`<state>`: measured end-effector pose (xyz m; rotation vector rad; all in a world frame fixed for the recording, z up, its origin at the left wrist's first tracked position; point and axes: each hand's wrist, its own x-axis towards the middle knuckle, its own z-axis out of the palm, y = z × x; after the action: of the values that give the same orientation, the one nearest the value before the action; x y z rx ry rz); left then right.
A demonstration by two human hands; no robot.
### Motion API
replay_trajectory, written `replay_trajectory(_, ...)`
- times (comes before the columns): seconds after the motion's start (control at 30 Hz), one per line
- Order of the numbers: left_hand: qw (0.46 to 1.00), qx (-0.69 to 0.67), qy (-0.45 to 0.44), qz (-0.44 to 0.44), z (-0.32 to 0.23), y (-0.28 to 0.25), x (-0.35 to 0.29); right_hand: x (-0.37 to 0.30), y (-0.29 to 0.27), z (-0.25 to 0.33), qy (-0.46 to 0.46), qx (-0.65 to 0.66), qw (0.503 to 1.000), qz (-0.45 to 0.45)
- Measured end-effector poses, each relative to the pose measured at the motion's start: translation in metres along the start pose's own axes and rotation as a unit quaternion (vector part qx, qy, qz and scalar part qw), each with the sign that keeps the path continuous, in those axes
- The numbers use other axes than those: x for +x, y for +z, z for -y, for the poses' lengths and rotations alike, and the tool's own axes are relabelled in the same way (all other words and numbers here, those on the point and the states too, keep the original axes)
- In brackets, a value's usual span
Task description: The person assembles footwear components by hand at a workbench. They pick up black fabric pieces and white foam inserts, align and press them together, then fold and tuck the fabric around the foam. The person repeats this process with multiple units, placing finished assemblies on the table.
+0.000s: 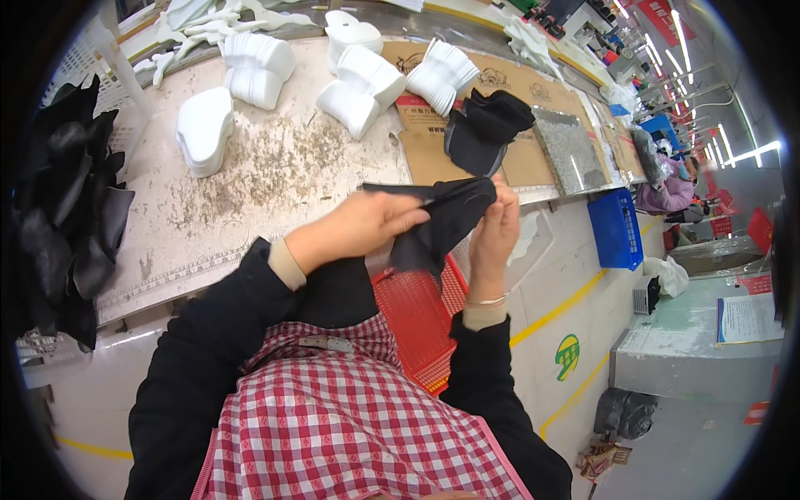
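Note:
A soft black piece, by its look a shoe upper [454, 200], hangs in front of me at the table's near edge. My left hand [354, 227] pinches its left part between thumb and fingers. Its upper right end is gripped by my right hand [497, 229], with the fingers curled round it. The lower part is blurred by motion. Just beyond my right hand, a stack of black pieces [487, 125] lies on flattened cardboard [525, 150]. White insole-shaped pieces [362, 87] stand in several stacks farther back, and one white stack [204, 129] sits apart to the left.
Black uppers [62, 208] are heaped at the far left by a white perforated crate [117, 75]. Below my hands stands a red plastic basket [412, 321]. A grey speckled slab [571, 150] lies on the right of the worn table [275, 175], near a blue bin [615, 229].

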<state>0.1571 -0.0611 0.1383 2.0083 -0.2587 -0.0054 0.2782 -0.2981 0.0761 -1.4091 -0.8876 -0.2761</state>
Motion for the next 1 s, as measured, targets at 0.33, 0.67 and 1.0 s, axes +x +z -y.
replay_trajectory(0.33, 0.986, -0.150, 0.076, 0.008, 0.001, -0.019, -0.007, 0.030, -0.020, 0.044, 0.118, -0.046, 0.990, 0.058)
replay_trajectory(0.67, 0.996, -0.018, 0.081, -0.041, -0.004, 0.015, 0.005, 0.053, -0.015, 0.048, 0.073, 0.023, 0.994, 0.073)
replay_trajectory(1.0, 0.995, -0.013, 0.089, -0.038, 0.004, 0.016, -0.008, 0.051, -0.010, 0.043, 0.076, 0.024, 0.994, 0.078)
